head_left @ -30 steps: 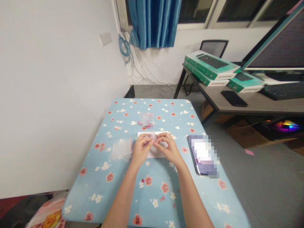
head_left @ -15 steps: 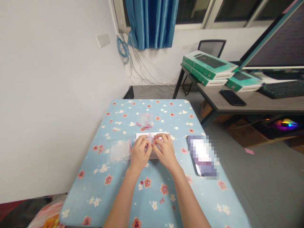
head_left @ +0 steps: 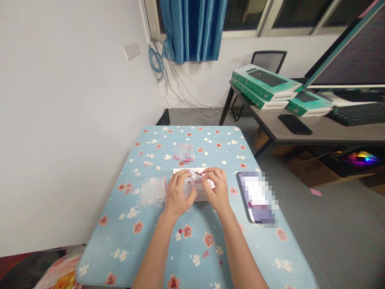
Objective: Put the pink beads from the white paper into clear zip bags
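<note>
My left hand rests at the left part of a white box, fingers curled at a small clear plastic bag and thumb held away from them. My right hand pinches the bag's right side between thumb and fingers. A small brownish, pinkish piece shows by the right fingertips, too small to name. Both hands hide much of the bag and box. Beyond them lies another clear bag, with pink beads at its near edge. Left of my hands is a stack of clear zip bags.
A flowered blue cloth covers the table. On its right lies a phone with a blurred screen. A small red bead sits near my forearms. At right, a desk carries keyboard boxes. A white wall borders the left.
My hands have moved slightly apart from their close pinch over the bag. The left thumb has separated from its fingers, and more of the bag and box shows between my hands.
</note>
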The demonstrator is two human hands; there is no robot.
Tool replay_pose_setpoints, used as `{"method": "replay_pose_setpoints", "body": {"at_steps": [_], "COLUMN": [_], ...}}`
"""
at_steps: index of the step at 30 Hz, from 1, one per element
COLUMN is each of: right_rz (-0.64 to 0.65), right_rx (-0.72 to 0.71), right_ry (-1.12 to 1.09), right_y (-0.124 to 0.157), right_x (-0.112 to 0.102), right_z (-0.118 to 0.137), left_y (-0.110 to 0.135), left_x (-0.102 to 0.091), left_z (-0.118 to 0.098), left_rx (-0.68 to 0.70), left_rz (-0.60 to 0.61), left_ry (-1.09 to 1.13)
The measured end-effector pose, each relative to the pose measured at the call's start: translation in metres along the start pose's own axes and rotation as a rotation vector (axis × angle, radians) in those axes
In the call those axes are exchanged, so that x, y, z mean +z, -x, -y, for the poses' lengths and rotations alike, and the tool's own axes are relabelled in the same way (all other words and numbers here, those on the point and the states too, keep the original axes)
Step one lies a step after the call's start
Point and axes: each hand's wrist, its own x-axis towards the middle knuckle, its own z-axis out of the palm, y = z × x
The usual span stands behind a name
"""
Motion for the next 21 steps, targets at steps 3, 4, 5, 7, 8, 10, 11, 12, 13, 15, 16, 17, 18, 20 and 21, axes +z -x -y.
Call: {"method": "replay_pose_setpoints", "body": {"at_steps": [3, 4, 5, 7, 8, 10, 11, 12, 13, 15, 16, 17, 18, 20, 21], "right_rz": [0.007, 0.013, 0.022, 0.044, 0.055, 0.073, 0.081, 0.088, 0.094, 0.105, 0.109, 0.109, 0.107, 0.098, 0.092], "right_rx": [-0.03, -0.038, -0.046, -0.054, -0.055, -0.056, -0.059, -0.064, -0.072, -0.081, -0.08, -0.077, -0.072, -0.065, -0.064], "right_ry": [-0.031, -0.042, -0.053, -0.074, -0.082, -0.097, -0.104, -0.111, -0.117, -0.125, -0.125, -0.122, -0.119, -0.113, -0.112], "right_y": [0.0, 0.0, 0.0, 0.0, 0.0, -0.001, -0.001, -0.002, -0.002, -0.002, -0.002, -0.002, -0.002, -0.002, -0.002], "right_x": [-0.002, -0.003, -0.004, -0.006, -0.007, -0.008, -0.008, -0.009, -0.009, -0.009, -0.009, -0.009, -0.009, -0.009, -0.009], "right_z": [0.002, 0.003, 0.005, 0.007, 0.008, 0.01, 0.011, 0.012, 0.012, 0.013, 0.013, 0.013, 0.013, 0.012, 0.012], "left_y": [0.001, 0.002, 0.002, 0.002, 0.002, 0.003, 0.003, 0.003, 0.004, 0.004, 0.005, 0.005, 0.005, 0.005, 0.005], "left_x": [-0.002, -0.003, -0.004, -0.003, -0.003, -0.001, 0.001, 0.002, 0.003, 0.005, 0.005, 0.005, 0.005, 0.006, 0.006], "left_z": [0.0, -0.001, -0.001, -0.003, -0.003, -0.002, -0.002, -0.001, 0.001, 0.002, 0.003, 0.003, 0.003, 0.003, 0.002], "left_rx": [0.045, 0.061, 0.077, 0.103, 0.108, 0.11, 0.113, 0.119, 0.128, 0.144, 0.147, 0.147, 0.146, 0.152, 0.158], "left_rz": [0.073, 0.1, 0.125, 0.154, 0.15, 0.111, 0.084, 0.059, 0.035, -0.006, -0.023, -0.036, -0.046, -0.059, -0.065], "left_ry": [-0.01, -0.022, -0.032, -0.045, -0.052, -0.071, -0.083, -0.094, -0.103, -0.11, -0.113, -0.118, -0.125, -0.146, -0.157]}}
